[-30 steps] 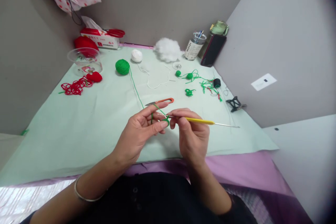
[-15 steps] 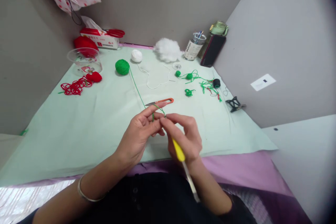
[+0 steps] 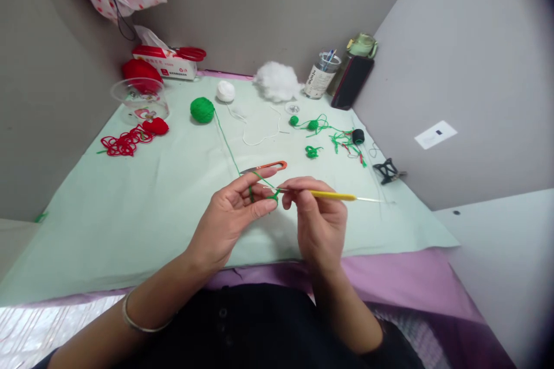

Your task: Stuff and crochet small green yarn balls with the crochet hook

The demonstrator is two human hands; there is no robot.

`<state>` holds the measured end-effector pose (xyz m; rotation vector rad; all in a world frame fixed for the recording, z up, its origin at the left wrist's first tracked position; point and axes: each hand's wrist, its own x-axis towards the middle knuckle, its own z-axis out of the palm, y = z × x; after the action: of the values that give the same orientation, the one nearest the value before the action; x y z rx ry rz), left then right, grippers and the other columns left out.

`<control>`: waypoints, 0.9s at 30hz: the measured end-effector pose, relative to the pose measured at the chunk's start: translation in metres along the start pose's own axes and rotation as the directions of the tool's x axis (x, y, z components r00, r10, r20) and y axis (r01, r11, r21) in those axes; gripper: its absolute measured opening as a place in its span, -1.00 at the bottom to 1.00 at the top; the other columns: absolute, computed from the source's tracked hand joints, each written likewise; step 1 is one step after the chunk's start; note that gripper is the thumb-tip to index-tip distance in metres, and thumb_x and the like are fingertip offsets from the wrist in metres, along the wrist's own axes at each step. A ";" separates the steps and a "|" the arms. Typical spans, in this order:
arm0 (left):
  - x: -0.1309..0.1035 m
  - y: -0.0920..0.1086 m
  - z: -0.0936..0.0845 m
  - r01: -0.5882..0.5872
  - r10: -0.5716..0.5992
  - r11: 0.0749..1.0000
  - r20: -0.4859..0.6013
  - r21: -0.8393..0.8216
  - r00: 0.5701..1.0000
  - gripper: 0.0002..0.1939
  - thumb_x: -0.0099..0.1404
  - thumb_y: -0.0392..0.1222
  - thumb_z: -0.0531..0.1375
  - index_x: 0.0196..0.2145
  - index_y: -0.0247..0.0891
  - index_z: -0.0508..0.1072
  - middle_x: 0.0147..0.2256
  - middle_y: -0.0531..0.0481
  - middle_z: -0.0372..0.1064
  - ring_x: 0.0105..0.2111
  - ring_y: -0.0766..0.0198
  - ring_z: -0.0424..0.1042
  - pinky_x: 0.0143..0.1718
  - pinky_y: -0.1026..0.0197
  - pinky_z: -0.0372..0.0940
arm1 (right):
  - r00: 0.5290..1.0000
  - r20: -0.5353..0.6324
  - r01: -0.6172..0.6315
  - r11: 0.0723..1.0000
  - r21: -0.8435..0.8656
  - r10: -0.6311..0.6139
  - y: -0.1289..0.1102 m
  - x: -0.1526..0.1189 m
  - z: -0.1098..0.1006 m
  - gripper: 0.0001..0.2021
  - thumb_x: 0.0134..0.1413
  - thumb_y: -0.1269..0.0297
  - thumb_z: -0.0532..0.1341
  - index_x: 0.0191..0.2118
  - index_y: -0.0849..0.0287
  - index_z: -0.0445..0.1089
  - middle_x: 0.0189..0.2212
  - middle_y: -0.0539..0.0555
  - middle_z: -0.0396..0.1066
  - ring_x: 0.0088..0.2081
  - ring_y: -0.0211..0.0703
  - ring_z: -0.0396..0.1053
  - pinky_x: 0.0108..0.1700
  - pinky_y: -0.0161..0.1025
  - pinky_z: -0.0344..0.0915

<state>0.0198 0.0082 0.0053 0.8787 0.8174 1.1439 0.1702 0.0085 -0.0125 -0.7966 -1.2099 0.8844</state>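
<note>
Seems to be midway through a crochet stitch near the middle of the desk (image 3: 173, 213), taken here as the clock's centre. Pinches a small green crochet piece (image 3: 273, 198) between thumb and fingers of the left hand (image 3: 231, 207) in a closed grip, with green yarn (image 3: 227, 141) over the raised index finger and back to a green yarn ball (image 3: 202, 110) between 10 and 11 o'clock. Closes the right hand (image 3: 320, 219) around a yellow-handled crochet hook (image 3: 335, 195), pointing its tip toward 9, apparently through a loop. Calls, as a judgement, for even yarn tension, a firm left pinch and a small turn of the hook. Among containers, at 10, a clear plastic tub (image 3: 161, 110); cannot tell print from contents. Between 10 and 11, farther off, a tissue box (image 3: 184, 71) with a white tissue (image 3: 151, 37) poking out. At 1, a labelled jar (image 3: 318, 82) with pens (image 3: 330, 56) upright inside. Nearer 12, a small round dish (image 3: 287, 108) of bits too tiny to name. Just past 1, a green-lidded bottle (image 3: 364, 45) behind a phone (image 3: 352, 82); cannot judge its fill.
</note>
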 end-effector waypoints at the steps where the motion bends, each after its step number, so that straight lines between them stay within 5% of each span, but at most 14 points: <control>1: 0.000 0.000 -0.001 -0.004 0.004 1.000 -0.010 0.011 1.000 -0.57 0.19 -0.25 0.44 0.04 -0.09 0.64 -0.27 0.02 0.46 -0.21 0.28 0.39 -0.03 0.23 0.32 | 0.999 -0.004 -0.038 0.998 0.043 0.038 0.000 0.001 -0.001 -0.88 0.33 0.25 0.27 -0.19 0.05 0.59 -0.27 0.05 0.56 -0.40 -0.24 0.42 -0.32 -0.22 0.42; 12: -0.002 0.002 -0.005 -0.036 0.037 0.994 -0.013 0.103 0.999 -0.65 0.21 -0.22 0.43 -0.02 -0.05 0.66 -0.23 0.02 0.44 -0.23 0.31 0.35 -0.08 0.27 0.32 | 0.991 0.113 -0.084 0.985 0.150 0.068 -0.006 0.003 -0.007 -0.83 0.40 0.27 0.18 -0.20 0.11 0.52 -0.30 0.04 0.51 -0.38 -0.26 0.45 -0.31 -0.24 0.43; 19: -0.005 0.008 -0.003 -0.094 0.112 0.952 -0.045 0.292 0.993 -0.65 0.23 -0.25 0.40 -0.01 -0.12 0.64 -0.31 0.04 0.44 -0.28 0.29 0.40 -0.09 0.23 0.36 | 0.977 0.160 0.168 0.973 -0.159 -0.143 -0.015 -0.001 -0.009 -0.80 0.42 0.38 0.11 -0.13 0.08 0.50 -0.28 0.07 0.50 -0.32 -0.18 0.46 -0.26 -0.15 0.45; 24: -0.005 0.007 -0.001 -0.234 0.287 0.869 -0.059 0.437 0.956 -0.80 0.25 -0.29 0.37 -0.15 -0.13 0.67 -0.19 -0.03 0.51 -0.25 0.26 0.43 -0.06 0.22 0.37 | 0.886 0.331 0.444 0.803 -0.397 -0.326 -0.015 -0.007 -0.009 -0.77 0.36 0.48 0.13 -0.03 0.08 0.46 -0.20 0.13 0.53 -0.13 -0.09 0.50 -0.15 -0.11 0.48; 27: -0.005 0.007 -0.001 -0.270 0.336 0.836 -0.055 0.478 0.940 -0.79 0.24 -0.30 0.37 -0.15 -0.14 0.67 -0.17 -0.04 0.53 -0.26 0.26 0.44 -0.06 0.20 0.38 | 0.860 0.339 0.503 0.744 -0.439 -0.382 -0.009 -0.011 -0.010 -0.77 0.37 0.44 0.12 -0.01 0.06 0.46 -0.17 0.15 0.54 -0.16 -0.08 0.52 -0.21 -0.11 0.49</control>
<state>0.0148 0.0045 0.0113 1.3800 1.1217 1.3205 0.1797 -0.0057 -0.0108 -0.7811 -1.7966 0.2417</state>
